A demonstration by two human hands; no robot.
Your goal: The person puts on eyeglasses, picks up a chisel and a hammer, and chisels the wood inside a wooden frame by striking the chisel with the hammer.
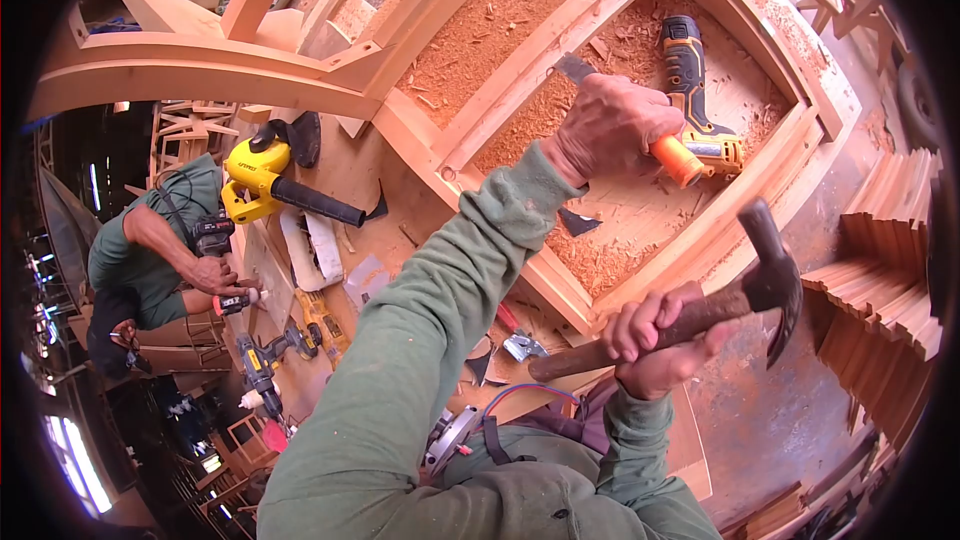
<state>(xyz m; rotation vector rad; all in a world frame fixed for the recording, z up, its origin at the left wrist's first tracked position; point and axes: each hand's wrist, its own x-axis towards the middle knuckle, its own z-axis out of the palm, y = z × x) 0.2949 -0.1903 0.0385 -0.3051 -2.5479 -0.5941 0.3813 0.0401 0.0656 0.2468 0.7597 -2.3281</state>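
My left hand [615,125] is closed around a chisel with an orange handle [676,161]. Its flat metal blade [574,68] points toward a rail of the wooden frame [520,90]. Lower right, my right hand [665,335] grips a claw hammer [690,322] by its wooden handle, with the dark head raised beside the frame. Inside the frame, next to my left hand, lies a yellow-and-black cordless power tool [688,80] among wood shavings. A dark triangular scrap [578,222] lies there too.
A yellow blower [262,175] and a cordless drill [262,370] lie on the left. Beyond, a co-worker [165,240] in green handles power tools. Stacked wood pieces [885,270] stand at right. Curved wooden parts [210,75] rise at upper left.
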